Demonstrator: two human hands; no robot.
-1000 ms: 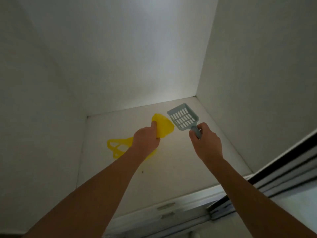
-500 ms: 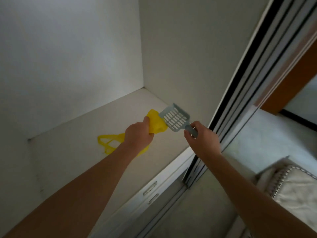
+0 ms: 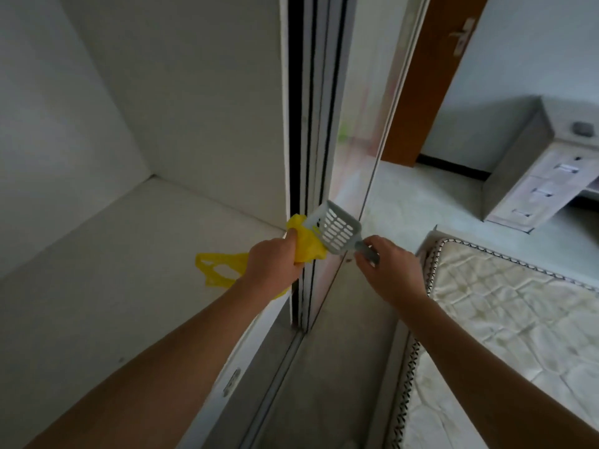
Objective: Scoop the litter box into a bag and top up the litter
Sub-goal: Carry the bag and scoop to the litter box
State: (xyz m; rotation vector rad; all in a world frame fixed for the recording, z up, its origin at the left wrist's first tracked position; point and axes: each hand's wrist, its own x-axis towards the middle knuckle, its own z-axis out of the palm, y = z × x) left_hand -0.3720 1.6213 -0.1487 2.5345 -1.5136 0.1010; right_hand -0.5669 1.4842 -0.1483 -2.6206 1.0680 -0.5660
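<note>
Left grip: the yellow bag [image 3: 306, 246] is clutched in the left hand [image 3: 275, 264], with the fingers curled round its bunched body and the thumb laid on top.
Right grip: the grey scoop [image 3: 337, 233] is held by its handle in the right hand [image 3: 389, 270], pinched between curled fingers.
Scoop: its slotted head is tilted up and away, and it overlaps the bag's bunched top; whether they touch cannot be told.
Bag handles: the loops [image 3: 220, 270] are seen left of the left hand, over the white cupboard shelf [image 3: 129, 254].
Behind the hands: the upright edge of a sliding door [image 3: 311, 124] is seen, with dark tracks.
Lower right: a quilted cream mattress [image 3: 518, 319] is seen beyond the right forearm.
Far right: a brown door [image 3: 431, 76] and a pale drawer unit [image 3: 534, 176] are set well apart from the hands.
</note>
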